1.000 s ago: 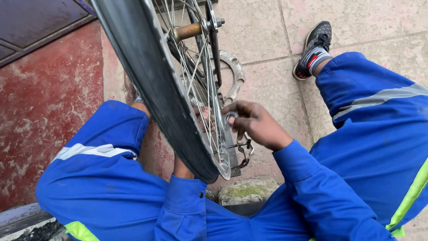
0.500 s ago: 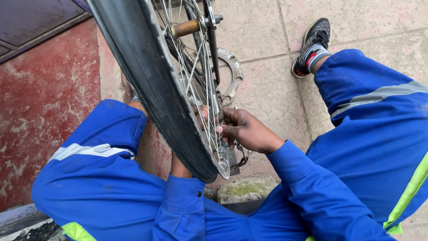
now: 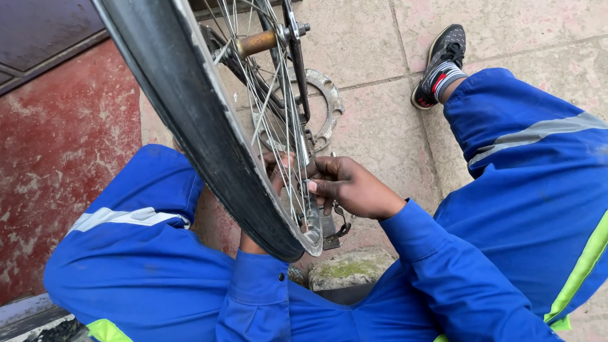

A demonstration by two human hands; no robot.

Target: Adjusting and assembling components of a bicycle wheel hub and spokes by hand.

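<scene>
A bicycle wheel with a black tyre (image 3: 190, 114), thin metal spokes (image 3: 278, 114) and a rusty hub (image 3: 256, 43) stands upright between my knees. My right hand (image 3: 354, 187) reaches in from the right and its fingertips pinch a spoke close to the rim (image 3: 313, 234). My left hand (image 3: 275, 170) is behind the wheel. Only its wrist below the tyre and some fingers seen through the spokes show, close to my right fingertips. Both arms wear blue sleeves.
A toothed chainring (image 3: 326, 107) and a pedal (image 3: 335, 225) sit behind the wheel. My right leg in blue with a grey stripe ends in a dark shoe (image 3: 443, 57) on paving slabs (image 3: 367, 38). A mossy stone (image 3: 345, 269) lies below. A worn red wall (image 3: 57, 145) is left.
My right hand has slid left along the wheel, and its fingers have closed in on the spokes. The wheel has stayed about where it was.
</scene>
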